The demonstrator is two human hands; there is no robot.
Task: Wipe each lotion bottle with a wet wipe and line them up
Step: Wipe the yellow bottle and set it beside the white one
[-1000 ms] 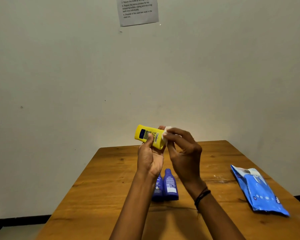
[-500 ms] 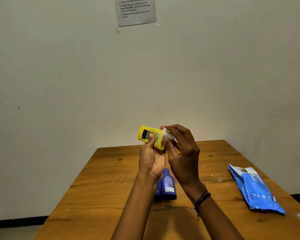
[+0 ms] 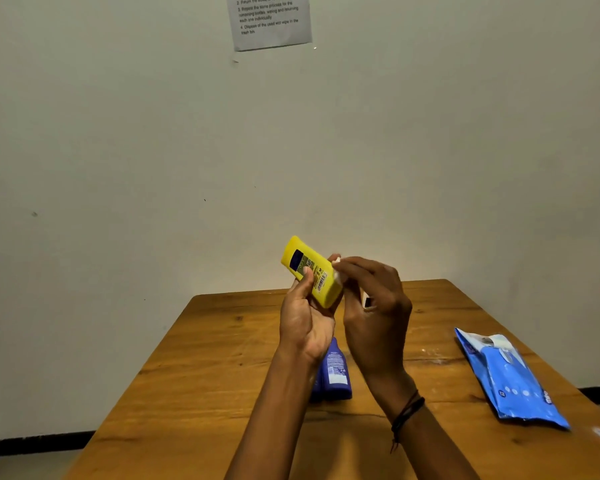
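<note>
My left hand (image 3: 305, 317) grips a yellow lotion bottle (image 3: 310, 270) in the air above the wooden table (image 3: 215, 358), tilted up to the left. My right hand (image 3: 374, 313) pinches a small white wet wipe (image 3: 336, 268) against the bottle's right side; most of the wipe is hidden by the fingers. Two blue lotion bottles (image 3: 335, 372) lie side by side on the table below my hands, the left one mostly hidden behind my left forearm.
A blue pack of wet wipes (image 3: 510, 379) lies on the table at the right, near its edge. A printed instruction sheet (image 3: 271, 20) hangs on the wall behind the table. The floor shows at the lower left.
The yellow bottle has tipped from nearly level to a steeper slant, its far end raised. My right hand has shifted with the wipe along the bottle's right side.
</note>
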